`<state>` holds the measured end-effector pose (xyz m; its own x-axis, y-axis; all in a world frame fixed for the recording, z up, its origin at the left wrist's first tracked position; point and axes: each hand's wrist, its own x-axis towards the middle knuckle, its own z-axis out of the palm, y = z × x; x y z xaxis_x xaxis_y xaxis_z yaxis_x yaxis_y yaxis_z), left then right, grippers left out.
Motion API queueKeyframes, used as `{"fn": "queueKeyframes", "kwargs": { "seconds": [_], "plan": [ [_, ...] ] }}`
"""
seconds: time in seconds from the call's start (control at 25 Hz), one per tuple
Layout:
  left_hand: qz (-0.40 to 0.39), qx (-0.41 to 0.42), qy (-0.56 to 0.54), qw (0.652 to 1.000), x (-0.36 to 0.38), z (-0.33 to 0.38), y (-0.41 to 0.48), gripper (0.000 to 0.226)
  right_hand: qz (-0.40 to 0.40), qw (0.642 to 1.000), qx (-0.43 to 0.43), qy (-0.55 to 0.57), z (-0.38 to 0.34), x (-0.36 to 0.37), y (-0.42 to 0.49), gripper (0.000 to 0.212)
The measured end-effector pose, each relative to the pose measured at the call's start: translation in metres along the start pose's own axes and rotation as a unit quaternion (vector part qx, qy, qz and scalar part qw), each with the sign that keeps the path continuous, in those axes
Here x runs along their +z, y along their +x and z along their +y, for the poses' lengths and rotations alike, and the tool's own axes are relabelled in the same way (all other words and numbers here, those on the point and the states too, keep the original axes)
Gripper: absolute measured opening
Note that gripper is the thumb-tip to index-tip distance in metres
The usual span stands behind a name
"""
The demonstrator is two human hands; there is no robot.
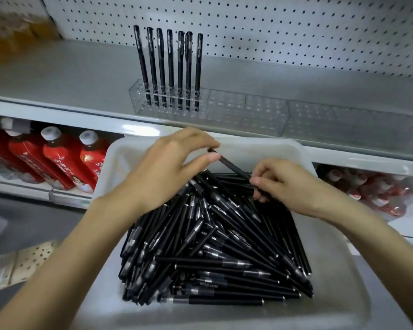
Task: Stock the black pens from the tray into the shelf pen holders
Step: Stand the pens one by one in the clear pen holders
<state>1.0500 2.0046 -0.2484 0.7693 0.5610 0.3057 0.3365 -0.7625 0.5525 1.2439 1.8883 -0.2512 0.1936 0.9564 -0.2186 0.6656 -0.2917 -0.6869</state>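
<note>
The white tray (332, 270), nearest, holds a heap of matte black pens (212, 246). Over its far end one pen (231, 166) slants between both hands: the left hand (167, 172) pinches its far tip, and the right hand (286, 184) grips its near end. Farther off, seven pens (171, 67) stand upright in the leftmost clear pen holder (169, 101).

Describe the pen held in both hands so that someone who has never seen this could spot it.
Find the white tray heaped with black pens, below the shelf edge. Near its far wall one pen slants up over the heap. Only this one is held: the left hand pinches its upper end, the right hand its lower end.
</note>
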Motion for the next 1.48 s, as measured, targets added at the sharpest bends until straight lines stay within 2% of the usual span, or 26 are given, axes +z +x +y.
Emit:
{"fn": "queueKeyframes", "kwargs": {
  "seconds": [0.16, 0.24, 0.36, 0.52, 0.64, 0.8, 0.88, 1.0, 1.08, 1.28, 1.48],
  "plan": [
    [0.006, 0.011, 0.004, 1.000, -0.006, 0.006, 0.009, 0.032, 0.021, 0.995, -0.058, 0.081, -0.035, -0.027, 0.010, 0.013],
    [0.018, 0.005, -0.012, 1.000, -0.010, 0.005, 0.009, 0.026, 0.043, 0.985, -0.069, 0.149, -0.047, -0.036, 0.018, 0.005],
    [0.043, -0.022, -0.020, 0.999, -0.014, 0.002, 0.009, 0.021, 0.074, 0.971, -0.091, 0.207, -0.063, -0.044, 0.026, 0.006],
    [0.112, -0.090, -0.112, 0.983, -0.017, 0.004, 0.017, 0.010, 0.093, 0.928, -0.119, 0.342, -0.078, -0.045, 0.038, 0.009],
    [0.133, -0.099, -0.125, 0.978, -0.021, 0.002, 0.027, 0.007, 0.125, 0.936, -0.149, 0.294, -0.091, -0.048, 0.050, 0.010],
    [0.171, -0.060, 0.045, 0.982, -0.027, -0.022, 0.039, 0.034, 0.243, 0.926, -0.163, 0.240, -0.101, -0.083, 0.080, 0.012],
    [0.145, -0.046, 0.146, 0.977, -0.028, -0.034, 0.044, 0.047, 0.277, 0.924, -0.158, 0.210, -0.104, -0.097, 0.100, 0.015],
    [0.066, -0.057, 0.210, 0.974, -0.020, -0.045, 0.047, 0.064, 0.283, 0.933, -0.156, 0.156, -0.101, -0.098, 0.123, 0.021],
    [0.041, -0.064, 0.231, 0.970, -0.012, -0.050, 0.045, 0.068, 0.278, 0.937, -0.164, 0.134, -0.097, -0.094, 0.133, 0.023],
    [0.023, -0.066, 0.223, 0.972, -0.008, -0.054, 0.043, 0.072, 0.275, 0.938, -0.172, 0.126, -0.095, -0.089, 0.146, 0.015],
    [0.019, -0.074, 0.188, 0.979, -0.009, -0.052, 0.043, 0.077, 0.236, 0.955, -0.163, 0.076, -0.093, -0.085, 0.151, 0.019]
  ]
}}
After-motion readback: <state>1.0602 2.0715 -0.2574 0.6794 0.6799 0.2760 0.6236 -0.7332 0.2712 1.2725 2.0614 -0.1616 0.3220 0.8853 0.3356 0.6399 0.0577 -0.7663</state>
